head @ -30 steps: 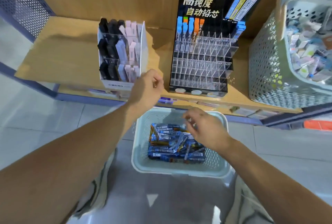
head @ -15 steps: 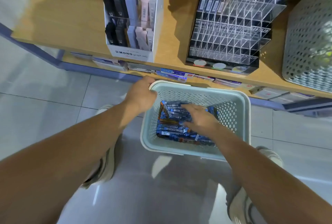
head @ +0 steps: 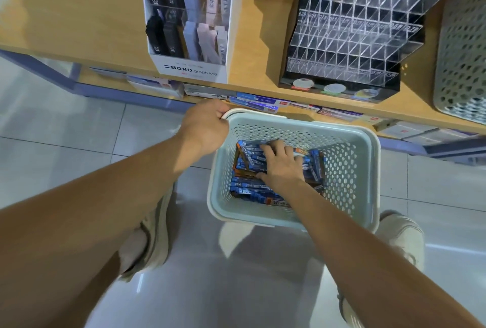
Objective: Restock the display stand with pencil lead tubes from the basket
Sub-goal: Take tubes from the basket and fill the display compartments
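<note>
Grey tile floor (head: 65, 130) down below, wooden shelf (head: 79, 12) running across the top of the frame. Left hand (head: 205, 127) is curled tight round the basket (head: 347, 175), fingers hooked over the rim at its upper left corner, so that one is a proper grip. Right hand (head: 282, 167) is down inside the basket, palm down with fingers spread over the tubes (head: 247, 191). The thumb sits on the left side of the pile. Can't tell if it has actually got one pinched, since the underside of the hand is hidden.

The tubes are mostly blue with a few orange ones, lying jumbled on the bottom of the basket. The basket is pale blue-green with perforated walls, in the middle of the frame between two beige shoes (head: 155, 243).

Upper right on the shelf is the stand (head: 355, 38), clear slots on a black base, with a few tubes standing in its top row. To its left is a white MONO box (head: 192, 70) holding black and pastel cases. A grey mesh bin (head: 462, 51) sits at the right edge. Flat packs (head: 257, 100) lie on the lower shelf just above the basket.
</note>
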